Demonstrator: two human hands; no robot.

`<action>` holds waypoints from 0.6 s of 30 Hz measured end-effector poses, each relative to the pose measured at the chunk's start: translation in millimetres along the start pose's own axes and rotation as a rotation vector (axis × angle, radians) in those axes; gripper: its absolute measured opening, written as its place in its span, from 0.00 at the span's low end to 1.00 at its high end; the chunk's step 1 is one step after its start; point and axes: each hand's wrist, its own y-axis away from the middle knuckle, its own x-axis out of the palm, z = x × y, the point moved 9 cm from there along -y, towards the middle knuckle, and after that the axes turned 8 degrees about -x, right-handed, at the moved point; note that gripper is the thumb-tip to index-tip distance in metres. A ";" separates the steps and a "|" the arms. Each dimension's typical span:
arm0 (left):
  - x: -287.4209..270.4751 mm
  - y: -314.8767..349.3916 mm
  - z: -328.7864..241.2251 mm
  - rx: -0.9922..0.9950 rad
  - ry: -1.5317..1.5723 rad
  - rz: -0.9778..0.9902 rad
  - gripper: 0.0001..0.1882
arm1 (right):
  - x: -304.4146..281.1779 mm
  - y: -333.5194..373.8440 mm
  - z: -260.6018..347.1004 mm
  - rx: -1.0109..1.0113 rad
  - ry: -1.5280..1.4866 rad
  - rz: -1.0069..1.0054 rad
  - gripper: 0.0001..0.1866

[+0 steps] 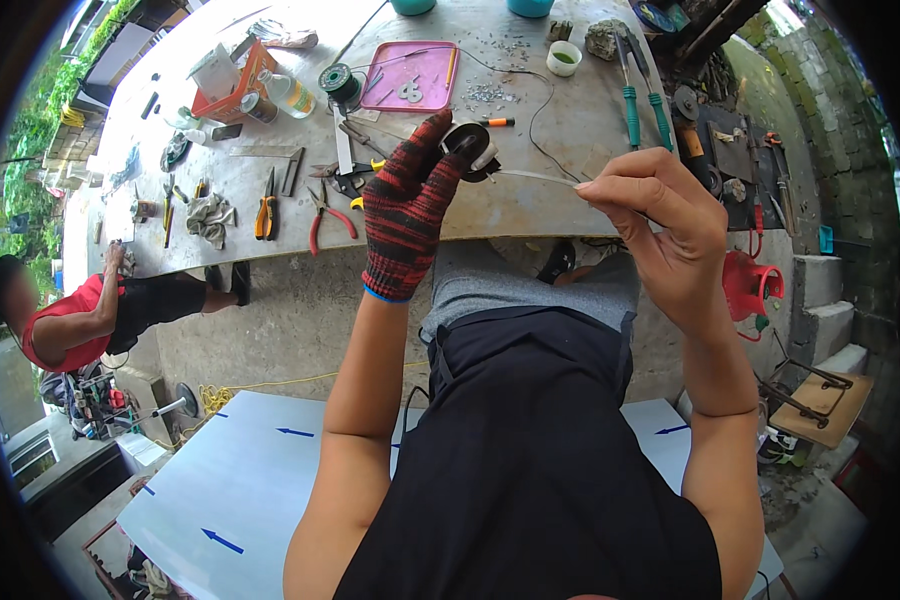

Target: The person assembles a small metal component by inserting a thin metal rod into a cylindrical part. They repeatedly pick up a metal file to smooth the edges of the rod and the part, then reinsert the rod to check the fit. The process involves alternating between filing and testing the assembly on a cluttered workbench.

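Observation:
My left hand [413,200], in a red-and-black striped knit glove, is closed around a small round black-and-white reel [476,149]. A thin pale strip [538,178] stretches from the reel toward the right. Its far end sits pinched between the thumb and fingers of my bare right hand [662,215]. Both hands are raised over the near edge of the worktable [510,222]. Beneath the left hand, pliers with red handles [322,218] and a metal square [344,145] lie on the tabletop. An orange-and-black stick-shaped tool [497,122] lies just beyond the reel.
A pink tray [432,66] with metal bits, a wire spool [340,84] and an orange basket [232,95] stand farther back. Yellow-handled pliers [267,207] lie left; green-handled cutters [631,105] and an angle grinder [689,118] lie right. Another person [65,325] works at the table's left end.

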 end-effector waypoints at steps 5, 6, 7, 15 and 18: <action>1.5 0.4 -5.6 0.016 -0.025 -0.014 0.26 | 1.8 0.2 -0.6 0.026 -0.015 0.005 0.14; 1.6 0.4 -5.2 0.014 -0.018 -0.011 0.26 | 2.4 0.1 0.3 0.016 -0.006 0.009 0.14; 1.6 0.3 -4.8 0.011 -0.011 -0.009 0.26 | 3.2 -0.1 1.1 0.006 0.004 0.012 0.14; -0.5 0.9 -6.6 0.008 -0.044 -0.018 0.26 | 9.5 -2.5 6.1 -0.033 0.065 0.036 0.16; -1.6 0.9 -6.4 -0.005 -0.051 -0.021 0.25 | 12.3 -3.2 8.0 -0.059 0.095 0.051 0.16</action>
